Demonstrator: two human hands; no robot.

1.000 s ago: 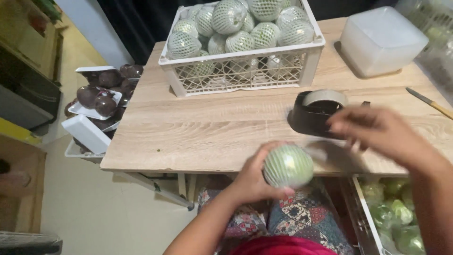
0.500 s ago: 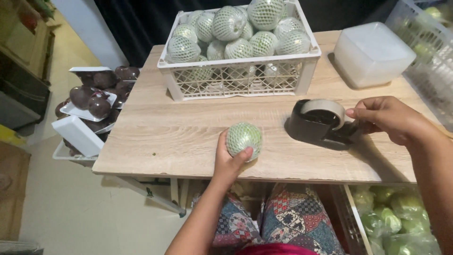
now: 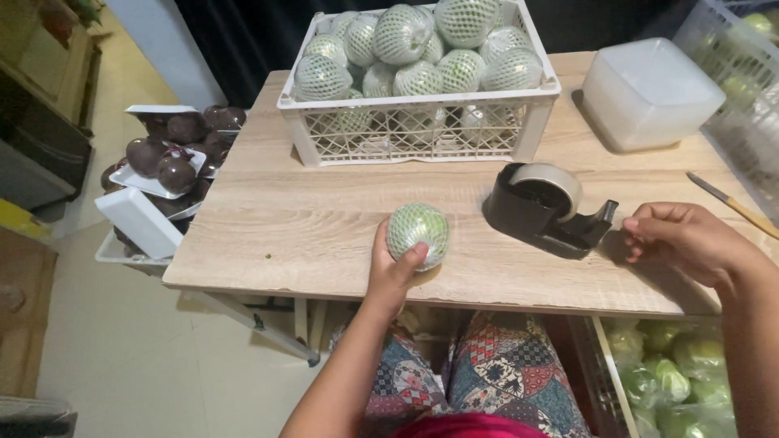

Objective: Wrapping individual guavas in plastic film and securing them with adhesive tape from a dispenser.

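A net-wrapped green fruit [image 3: 417, 234] is held on the wooden table [image 3: 268, 235], near its front edge and just left of the black tape dispenser [image 3: 545, 211]. It is gripped by the left hand [image 3: 391, 268] from below and behind, with the thumb laid across its lower front and the fingers curled round its far side, the forearm rising from the lap. The right hand [image 3: 682, 239] is placed just right of the dispenser's cutter end, fingers bunched together with the tips drawn close to the thumb; whether a strip of tape is pinched between them cannot be told. For the step in hand, it is judged that the fruit is best kept steady and turned so the gathered netting faces the dispenser, and that any tape should be drawn out straight and torn cleanly on the blade. Behind, a white crate [image 3: 422, 130] filled with similarly netted fruit is seen, with a lidded white container [image 3: 649, 93] to its right.
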